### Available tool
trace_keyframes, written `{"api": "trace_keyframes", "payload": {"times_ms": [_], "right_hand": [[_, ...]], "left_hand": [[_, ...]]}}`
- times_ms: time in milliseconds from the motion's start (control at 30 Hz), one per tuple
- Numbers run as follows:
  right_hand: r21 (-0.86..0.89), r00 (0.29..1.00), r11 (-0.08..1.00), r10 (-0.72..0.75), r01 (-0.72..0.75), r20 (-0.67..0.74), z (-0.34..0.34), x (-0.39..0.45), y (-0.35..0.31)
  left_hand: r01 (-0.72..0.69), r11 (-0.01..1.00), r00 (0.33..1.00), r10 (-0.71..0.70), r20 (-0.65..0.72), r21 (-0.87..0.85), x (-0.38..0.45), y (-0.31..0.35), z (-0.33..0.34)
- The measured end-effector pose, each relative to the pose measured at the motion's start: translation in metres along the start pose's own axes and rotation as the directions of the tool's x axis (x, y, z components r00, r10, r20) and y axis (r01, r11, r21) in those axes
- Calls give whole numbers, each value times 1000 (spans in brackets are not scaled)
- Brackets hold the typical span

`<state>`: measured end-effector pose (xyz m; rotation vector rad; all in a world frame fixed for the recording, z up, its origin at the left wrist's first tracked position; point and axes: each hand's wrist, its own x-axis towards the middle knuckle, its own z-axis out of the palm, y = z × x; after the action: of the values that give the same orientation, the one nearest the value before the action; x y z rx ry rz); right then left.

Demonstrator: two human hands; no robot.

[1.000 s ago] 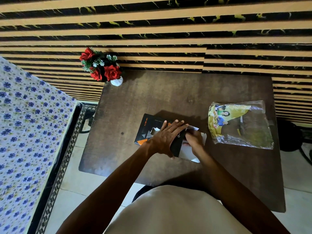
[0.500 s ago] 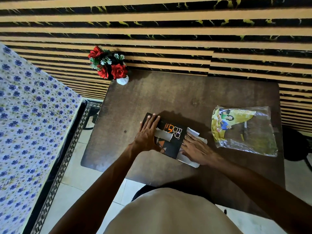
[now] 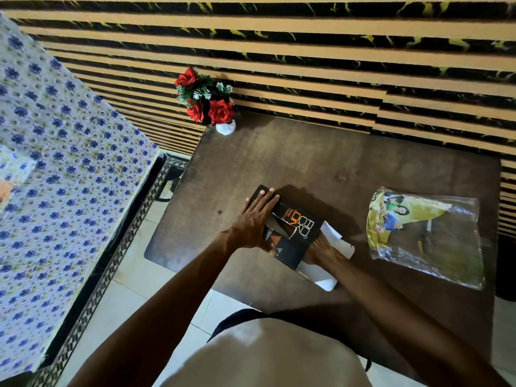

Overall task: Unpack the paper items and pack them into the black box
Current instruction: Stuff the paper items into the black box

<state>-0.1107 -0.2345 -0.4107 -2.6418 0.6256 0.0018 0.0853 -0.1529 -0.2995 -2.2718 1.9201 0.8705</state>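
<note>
The black box (image 3: 290, 233), printed with white and orange lettering and orange triangles, lay on the brown table (image 3: 321, 163). The left hand (image 3: 255, 224) pressed flat and open on its left half. White paper (image 3: 332, 238) jutted from its right side, where the right hand (image 3: 321, 251) lay, fingers hidden beneath the box; its grip could not be told. Farther right sat a clear plastic bag (image 3: 424, 236), contents indistinct.

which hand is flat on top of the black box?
The left hand, palm down across the black box lid. The right hand sits at the box's right edge on the white paper, fingers hidden.
</note>
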Motion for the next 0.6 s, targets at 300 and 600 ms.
{"api": "trace_keyframes", "payload": {"times_ms": [300, 600], "right_hand": [[-176, 939, 955, -182, 240, 292, -56, -52, -19], [-360, 900, 859, -228, 365, 371, -75, -51, -24]], "left_hand": [[-13, 1000, 1000, 13, -5, -25, -2, 0, -1], [-17, 1000, 1000, 17, -16, -26, -3, 0, 0]]}}
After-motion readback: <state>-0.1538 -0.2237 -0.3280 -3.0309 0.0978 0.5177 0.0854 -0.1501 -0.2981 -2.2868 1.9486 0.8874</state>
